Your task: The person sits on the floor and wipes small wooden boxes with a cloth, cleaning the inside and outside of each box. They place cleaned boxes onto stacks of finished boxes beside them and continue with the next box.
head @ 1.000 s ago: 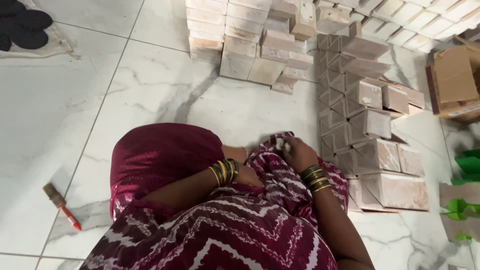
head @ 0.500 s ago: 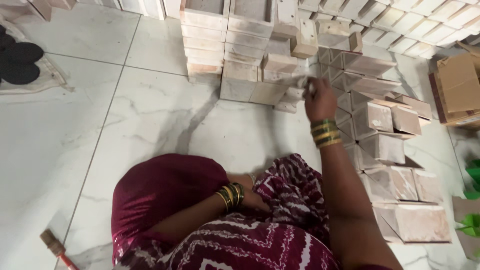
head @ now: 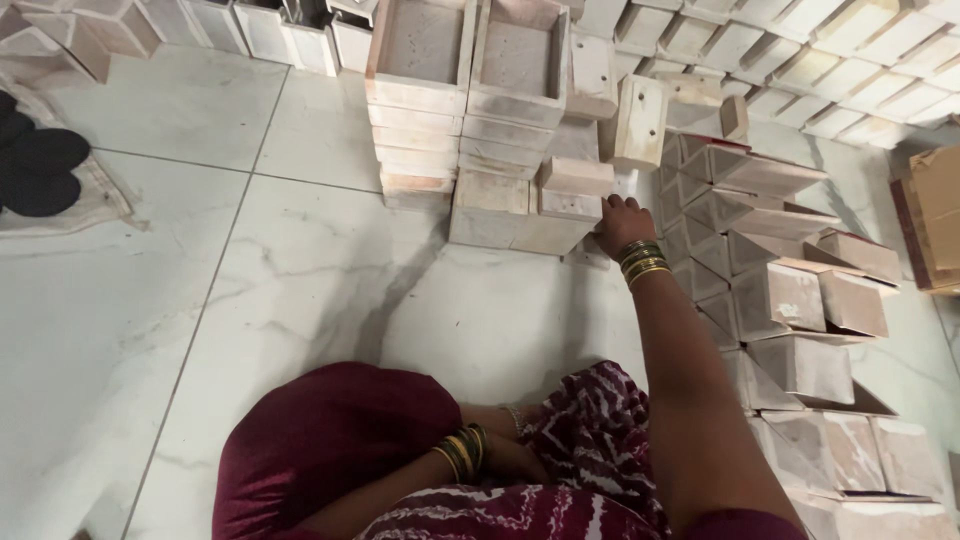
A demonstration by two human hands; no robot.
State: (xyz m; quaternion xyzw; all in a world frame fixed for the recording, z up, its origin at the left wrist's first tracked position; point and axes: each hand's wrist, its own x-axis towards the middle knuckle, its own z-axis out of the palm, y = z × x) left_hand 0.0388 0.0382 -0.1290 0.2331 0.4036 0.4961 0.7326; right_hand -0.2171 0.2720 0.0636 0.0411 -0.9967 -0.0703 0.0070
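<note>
The right hand (head: 622,222) was extended to the foot of the stacked pale stone boxes (head: 470,110), fingers curled against a small flat piece (head: 588,252) lying on the marble floor (head: 300,290), which kept it within reach. The left hand (head: 505,455) rested in the lap on maroon cloth (head: 330,440), well apart; whether it was spread or closed could not be told.

Two hands (head: 622,222), two cardboard boxes (head: 935,215), many wooden boxes (head: 520,60)

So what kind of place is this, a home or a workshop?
Probably a small workshop or home workroom: stacks of pale wooden boxes cover the marble-tiled floor, and the right hand reaches among them while the person sits on the floor.
</note>
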